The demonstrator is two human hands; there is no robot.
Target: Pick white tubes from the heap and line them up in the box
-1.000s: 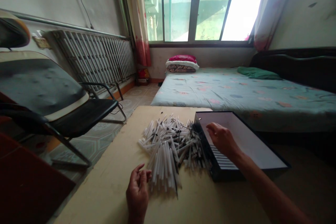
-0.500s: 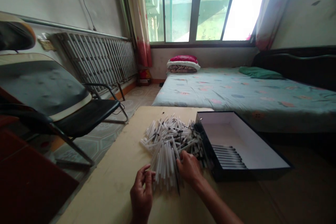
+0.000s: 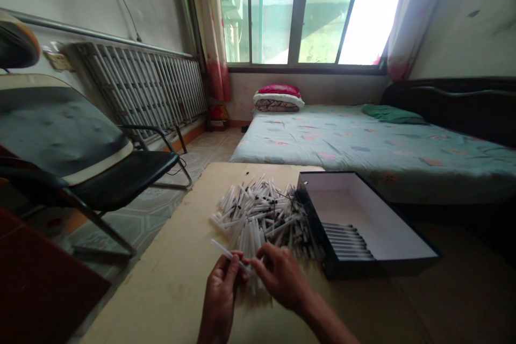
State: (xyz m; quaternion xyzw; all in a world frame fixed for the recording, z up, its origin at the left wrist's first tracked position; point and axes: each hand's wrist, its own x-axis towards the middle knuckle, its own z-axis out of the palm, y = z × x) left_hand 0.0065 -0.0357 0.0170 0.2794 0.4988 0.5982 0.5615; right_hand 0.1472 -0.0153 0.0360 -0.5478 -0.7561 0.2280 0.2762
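Note:
My left hand [image 3: 226, 285] pinches a translucent white pen barrel [image 3: 221, 248], which slants with its far end up to the left. Close beside it, my right hand [image 3: 280, 274] has its fingers closed near the barrel's lower end; whatever they grip is hidden. Under and beyond both hands lies a heap of loose white pen barrels [image 3: 252, 234]. Dark thin pen parts [image 3: 296, 226] are mixed in at the heap's right side. An open dark-edged box [image 3: 397, 212] stands to the right, with a row of several pens [image 3: 347, 242] lying inside it.
The heap and box rest on a pale yellow tabletop [image 3: 161, 279]. A bed [image 3: 322, 134] stands behind the table under the window. On the left are a black folding chair [image 3: 129, 177] and a dark red piece of furniture [image 3: 44, 279].
My left hand now holds a pen barrel. My right hand has moved left from the heap to meet it, and the view has shifted slightly.

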